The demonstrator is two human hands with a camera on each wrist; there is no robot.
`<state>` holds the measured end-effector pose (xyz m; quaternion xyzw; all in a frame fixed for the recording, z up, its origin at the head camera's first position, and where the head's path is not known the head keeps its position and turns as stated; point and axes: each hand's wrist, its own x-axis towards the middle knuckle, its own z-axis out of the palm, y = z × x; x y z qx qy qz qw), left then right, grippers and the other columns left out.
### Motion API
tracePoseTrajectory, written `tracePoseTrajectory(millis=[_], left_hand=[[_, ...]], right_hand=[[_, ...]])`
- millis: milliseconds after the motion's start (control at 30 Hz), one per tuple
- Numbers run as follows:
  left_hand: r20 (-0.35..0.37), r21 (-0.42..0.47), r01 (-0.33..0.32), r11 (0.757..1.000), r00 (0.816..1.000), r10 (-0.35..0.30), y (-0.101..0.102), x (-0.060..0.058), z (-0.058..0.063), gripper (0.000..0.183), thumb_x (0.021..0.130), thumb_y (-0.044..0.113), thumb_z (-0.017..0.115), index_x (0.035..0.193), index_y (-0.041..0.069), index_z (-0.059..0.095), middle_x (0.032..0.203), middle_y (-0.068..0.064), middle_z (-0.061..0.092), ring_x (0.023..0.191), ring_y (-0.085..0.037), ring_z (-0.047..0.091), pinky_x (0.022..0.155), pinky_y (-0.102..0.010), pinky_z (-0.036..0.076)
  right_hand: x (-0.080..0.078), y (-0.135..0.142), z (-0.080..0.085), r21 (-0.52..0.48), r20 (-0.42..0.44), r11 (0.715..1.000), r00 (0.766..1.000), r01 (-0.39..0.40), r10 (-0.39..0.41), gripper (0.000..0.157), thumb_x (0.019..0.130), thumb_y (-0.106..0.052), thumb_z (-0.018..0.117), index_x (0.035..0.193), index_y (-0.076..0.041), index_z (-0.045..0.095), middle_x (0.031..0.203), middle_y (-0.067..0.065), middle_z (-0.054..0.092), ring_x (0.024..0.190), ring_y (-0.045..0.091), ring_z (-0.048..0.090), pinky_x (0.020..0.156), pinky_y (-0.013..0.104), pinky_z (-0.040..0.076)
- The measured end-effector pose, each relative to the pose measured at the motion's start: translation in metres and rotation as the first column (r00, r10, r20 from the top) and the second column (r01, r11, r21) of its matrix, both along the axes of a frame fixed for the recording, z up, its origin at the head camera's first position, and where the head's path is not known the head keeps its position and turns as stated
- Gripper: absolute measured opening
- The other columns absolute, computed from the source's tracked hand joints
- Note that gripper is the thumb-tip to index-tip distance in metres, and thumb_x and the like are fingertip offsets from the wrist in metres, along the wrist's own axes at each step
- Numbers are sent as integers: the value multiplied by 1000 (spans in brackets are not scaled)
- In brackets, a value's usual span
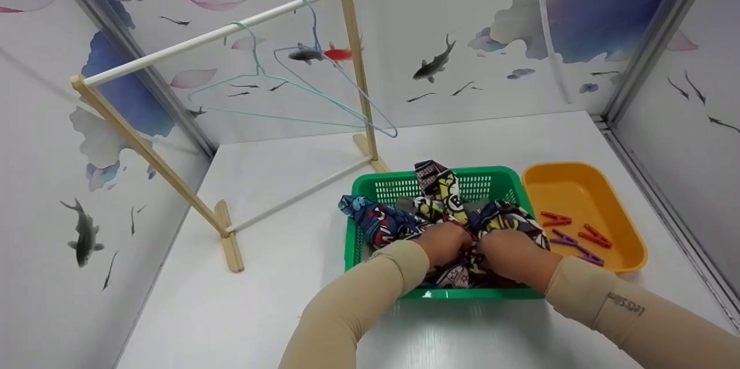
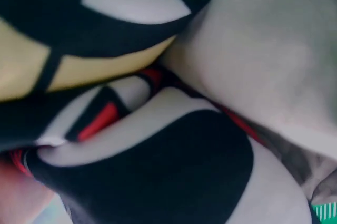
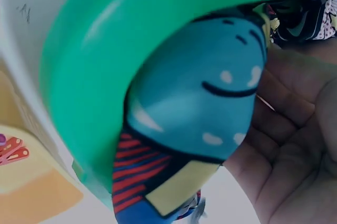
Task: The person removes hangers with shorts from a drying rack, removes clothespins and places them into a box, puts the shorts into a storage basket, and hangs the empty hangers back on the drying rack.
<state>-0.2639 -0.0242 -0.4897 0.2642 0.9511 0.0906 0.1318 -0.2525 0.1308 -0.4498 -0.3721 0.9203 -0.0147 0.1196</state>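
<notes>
A heap of clothing in a bold comic print (image 1: 454,198) fills the green basket (image 1: 445,294), with one piece draped over its left side. My left hand (image 1: 444,243) reaches into the middle of the heap, fingers curled into the patterned cloth, fingertips hidden. Right beside it, my right hand (image 1: 511,256) is bent into the same cloth and grips it near the basket's right side. The right wrist view shows my palm (image 3: 295,145) beside a blue printed fold (image 3: 205,87). Printed cloth (image 2: 158,166) fills most of the left wrist view.
An orange tray (image 1: 578,184) with several red and purple clothespins (image 1: 594,236) stands right of the basket. To the left is a wooden rack with a white rail (image 1: 214,34), holding a green hanger (image 1: 254,74) and a blue hanger (image 1: 315,28). Printed walls enclose the white table.
</notes>
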Motion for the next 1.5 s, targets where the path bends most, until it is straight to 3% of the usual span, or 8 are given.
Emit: tracePoseTrajectory(millis=[233,533,667,933,1167,1367,1500], left_hand=[[22,-45,12,999,1000,-11,0,-1,-13,22,95,8,59,98,24,74,94,7,72,87,-10,67,77,-22,53],[56,-32,7,999,998,-5,-1,2,-16,20,97,10,57,96,20,75,98,5,72,90,-12,67,80,-24,53],[93,-27,-8,1000,996,11,0,1,-12,21,97,9,56,98,20,74,101,4,71,94,-12,67,82,-25,53],[108,-13,17,1000,994,-16,-3,2,7,19,98,11,55,95,16,73,95,1,72,85,-13,67,73,-24,52],[22,62,-2,998,1000,1,-12,8,24,17,94,16,62,108,15,71,101,1,70,91,-12,65,80,-24,51],[-29,190,-104,976,993,111,-29,14,37,22,96,31,59,107,15,69,102,3,66,95,-11,60,85,-23,50],[-114,234,-224,946,960,255,-46,19,44,22,99,30,55,107,12,66,103,-1,62,96,-14,59,83,-28,51]], right_hand=[[-3,-13,-2,107,53,994,999,-19,14,19,90,-16,66,76,-3,65,68,10,63,60,23,55,65,45,56],[-2,-17,-8,114,-9,992,998,-60,61,17,87,-7,64,71,-2,61,65,12,60,58,25,58,58,46,55],[-3,-18,-7,124,-26,990,997,-64,68,17,86,-8,65,70,-2,61,65,12,60,58,26,59,58,46,55],[-10,-10,-2,86,65,996,998,-26,20,15,91,-13,65,78,-6,68,65,5,61,57,19,53,66,41,56],[-11,-1,7,3,111,1000,993,28,-28,10,90,-16,67,87,-8,70,67,0,61,60,17,51,76,42,56],[-8,7,15,-38,124,997,991,60,-55,11,91,-16,66,96,-8,72,76,-1,65,66,17,53,84,44,55],[-6,12,18,-65,133,995,988,81,-72,14,91,-14,65,100,-6,73,82,1,68,70,18,58,84,46,55]])
